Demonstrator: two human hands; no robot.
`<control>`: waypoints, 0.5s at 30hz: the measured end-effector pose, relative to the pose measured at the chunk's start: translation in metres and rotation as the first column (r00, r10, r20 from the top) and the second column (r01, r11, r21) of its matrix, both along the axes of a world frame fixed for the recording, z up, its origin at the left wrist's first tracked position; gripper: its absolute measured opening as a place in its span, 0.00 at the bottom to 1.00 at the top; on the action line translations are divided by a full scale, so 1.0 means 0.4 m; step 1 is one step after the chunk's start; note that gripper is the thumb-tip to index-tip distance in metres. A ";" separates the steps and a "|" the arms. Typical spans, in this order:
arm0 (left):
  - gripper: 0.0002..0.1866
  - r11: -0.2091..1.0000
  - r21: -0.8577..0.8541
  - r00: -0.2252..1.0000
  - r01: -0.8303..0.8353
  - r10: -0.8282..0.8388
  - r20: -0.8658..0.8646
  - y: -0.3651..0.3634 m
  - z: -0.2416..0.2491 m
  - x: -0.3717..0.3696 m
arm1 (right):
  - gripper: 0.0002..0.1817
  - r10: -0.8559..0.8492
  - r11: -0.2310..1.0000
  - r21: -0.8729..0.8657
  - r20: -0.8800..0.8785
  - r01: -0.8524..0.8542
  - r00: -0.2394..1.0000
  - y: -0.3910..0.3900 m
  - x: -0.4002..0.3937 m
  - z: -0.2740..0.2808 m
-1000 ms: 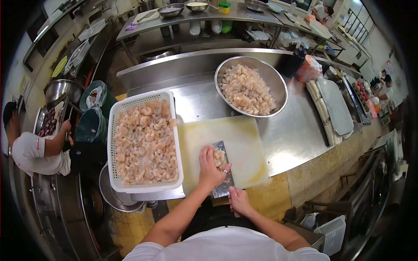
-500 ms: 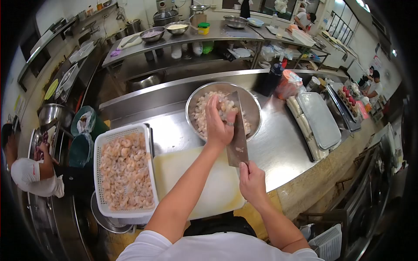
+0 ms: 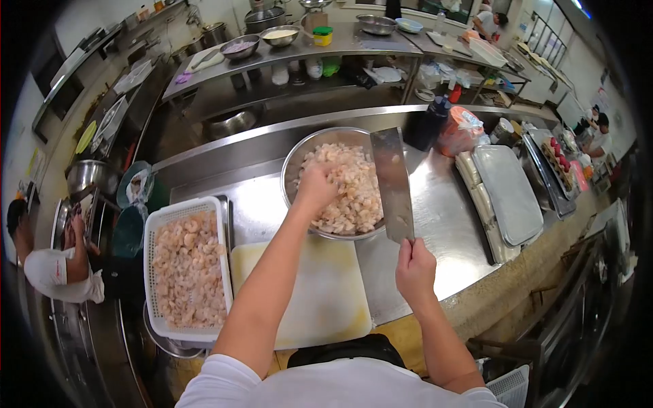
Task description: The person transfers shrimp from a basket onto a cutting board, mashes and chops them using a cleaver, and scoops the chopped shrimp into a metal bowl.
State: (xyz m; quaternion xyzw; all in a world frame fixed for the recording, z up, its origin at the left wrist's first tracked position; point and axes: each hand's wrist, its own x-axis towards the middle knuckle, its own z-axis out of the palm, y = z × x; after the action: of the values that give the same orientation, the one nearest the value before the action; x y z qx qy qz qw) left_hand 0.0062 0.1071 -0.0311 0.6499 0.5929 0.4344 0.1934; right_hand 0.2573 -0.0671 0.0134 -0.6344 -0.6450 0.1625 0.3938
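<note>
My right hand grips the handle of a wide cleaver, its blade upright at the right rim of a steel bowl. Chopped shrimp fill much of the bowl. Over their left side is my left hand, palm down, its loosely bent fingers apart at the pieces, fingertips partly hidden. A white cutting board lies below my forearm. To its left, a white perforated basket holds whole peeled shrimp.
A flat metal tray and a dark bottle stand right of the bowl. Green bins are at the left, near a person in white. Behind the counter, a steel table carries several bowls.
The shrimp carried between my left hand and the blade are now in the bowl. My left hand has dropped left over the pile; the cleaver has moved right.
</note>
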 end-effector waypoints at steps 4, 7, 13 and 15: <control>0.14 0.999 -0.020 0.999 -0.046 0.046 0.002 -0.062 -0.013 -0.077 | 0.14 0.032 0.998 -0.056 0.056 -0.029 0.998 0.027 0.001 -0.056; 0.13 0.971 0.091 0.918 -0.220 0.175 0.355 -0.116 -0.058 -0.163 | 0.14 0.014 0.997 -0.080 0.010 -0.013 1.000 0.004 -0.011 -0.048; 0.09 0.875 -0.379 0.860 -0.301 0.421 0.289 -0.195 -0.371 -0.293 | 0.15 -0.058 0.968 -0.250 -0.231 -0.002 0.971 -0.078 0.009 -0.077; 0.12 0.881 -0.421 0.951 -0.215 0.288 0.116 -0.190 -0.392 -0.266 | 0.16 -0.103 0.952 -0.305 -0.270 0.017 0.957 -0.122 0.010 -0.083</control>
State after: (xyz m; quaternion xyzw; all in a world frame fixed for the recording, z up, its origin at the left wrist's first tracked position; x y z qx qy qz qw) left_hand -0.1004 0.0309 -0.1880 0.4726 0.7298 0.3795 0.3162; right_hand 0.2613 -0.1160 -0.0197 -0.6763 -0.5303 0.3350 0.3861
